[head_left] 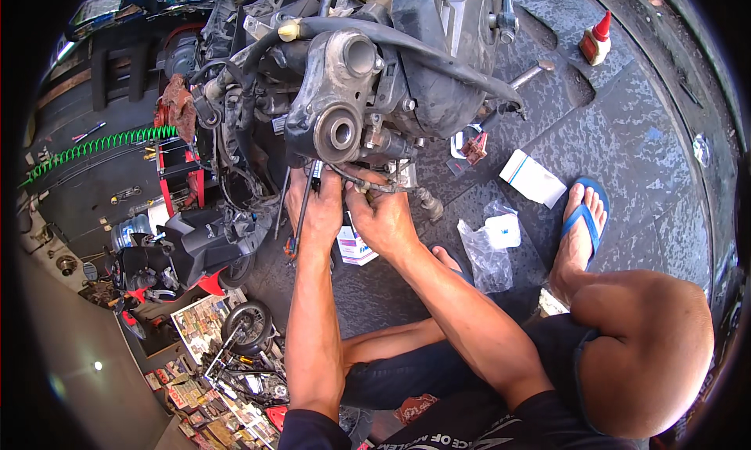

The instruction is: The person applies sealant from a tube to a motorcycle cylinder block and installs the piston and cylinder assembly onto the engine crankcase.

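Note:
A motorcycle's bare front frame, grimy and dark, stands before me with its round steering-head tube facing up. My left hand reaches under the near edge of it, beside black cables that hang down across the hand. The frame and cables hide its fingertips. My right hand is next to it, fingers curled in and thumb bent, just below a thin dark hose. Whatever sits between those fingers is hidden. A metal fitting hangs right of that hand.
Below my hands stands a white-and-purple box. To the right lie a clear plastic bag, a white packet and a red-capped bottle. Another motorcycle, a green coiled hose and a spoked wheel are at left.

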Demonstrator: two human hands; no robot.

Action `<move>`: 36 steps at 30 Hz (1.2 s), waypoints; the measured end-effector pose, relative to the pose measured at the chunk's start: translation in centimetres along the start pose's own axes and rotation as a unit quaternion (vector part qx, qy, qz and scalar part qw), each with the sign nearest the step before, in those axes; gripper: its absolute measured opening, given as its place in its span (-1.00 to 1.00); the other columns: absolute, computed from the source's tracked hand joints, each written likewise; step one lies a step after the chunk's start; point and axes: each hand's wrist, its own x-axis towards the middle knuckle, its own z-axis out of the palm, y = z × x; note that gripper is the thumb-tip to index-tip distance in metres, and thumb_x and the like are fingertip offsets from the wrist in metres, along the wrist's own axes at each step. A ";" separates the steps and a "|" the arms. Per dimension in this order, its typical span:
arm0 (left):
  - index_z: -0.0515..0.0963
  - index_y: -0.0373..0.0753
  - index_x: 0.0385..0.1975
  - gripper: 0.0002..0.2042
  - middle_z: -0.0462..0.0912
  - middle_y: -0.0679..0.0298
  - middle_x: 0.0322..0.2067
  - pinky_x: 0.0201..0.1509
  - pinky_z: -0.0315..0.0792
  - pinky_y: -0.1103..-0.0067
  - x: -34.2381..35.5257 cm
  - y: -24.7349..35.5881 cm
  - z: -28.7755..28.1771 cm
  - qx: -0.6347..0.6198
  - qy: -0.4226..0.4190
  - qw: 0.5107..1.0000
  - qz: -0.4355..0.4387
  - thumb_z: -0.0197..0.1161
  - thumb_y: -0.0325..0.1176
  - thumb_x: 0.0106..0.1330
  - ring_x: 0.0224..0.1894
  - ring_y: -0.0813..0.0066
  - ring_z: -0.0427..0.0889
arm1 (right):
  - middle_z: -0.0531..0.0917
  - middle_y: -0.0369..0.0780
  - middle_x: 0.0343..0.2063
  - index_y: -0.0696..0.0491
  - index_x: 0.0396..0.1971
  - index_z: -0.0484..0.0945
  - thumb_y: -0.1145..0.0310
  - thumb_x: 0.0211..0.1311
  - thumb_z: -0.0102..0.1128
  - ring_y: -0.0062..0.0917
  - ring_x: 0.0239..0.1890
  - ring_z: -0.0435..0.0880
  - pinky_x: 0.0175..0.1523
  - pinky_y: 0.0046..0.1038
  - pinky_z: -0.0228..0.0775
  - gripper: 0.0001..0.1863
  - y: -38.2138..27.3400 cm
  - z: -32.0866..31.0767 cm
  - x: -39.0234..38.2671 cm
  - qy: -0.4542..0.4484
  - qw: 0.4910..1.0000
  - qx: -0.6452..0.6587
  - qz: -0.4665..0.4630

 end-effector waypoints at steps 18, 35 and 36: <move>0.50 -0.33 -0.04 -0.65 0.63 -0.12 -0.18 -0.01 0.43 0.21 0.0 0.6 -0.2 0.029 -0.008 1.000 -0.008 0.11 -0.16 0.40 -0.10 -0.15 0.61 | 0.70 0.07 -0.21 0.05 -0.06 0.68 0.46 0.17 0.11 0.02 -0.17 0.70 -0.05 -0.12 0.54 -0.67 -0.3 -0.6 0.4 -0.016 0.997 -0.071 -0.006; 0.43 -0.36 -0.06 -0.58 0.65 -0.24 -0.35 -0.18 0.47 0.00 0.1 0.7 -0.4 0.072 -0.015 0.997 -0.038 0.21 -0.13 0.27 -0.25 -0.30 0.64 | 0.68 0.08 -0.30 0.16 -0.20 0.62 0.51 0.22 0.11 0.06 -0.19 0.67 -0.12 -0.08 0.50 -0.81 0.3 -1.3 1.6 -0.043 0.983 -0.140 -0.109; 0.42 -0.36 -0.06 -0.57 0.66 -0.22 -0.34 -0.19 0.48 0.01 0.0 0.3 -0.4 0.075 -0.020 0.996 -0.042 0.23 -0.13 0.25 -0.25 -0.28 0.65 | 0.68 0.08 -0.30 0.17 -0.19 0.63 0.51 0.23 0.10 0.06 -0.20 0.67 -0.12 -0.08 0.50 -0.81 0.0 -1.2 1.5 -0.046 0.984 -0.139 -0.097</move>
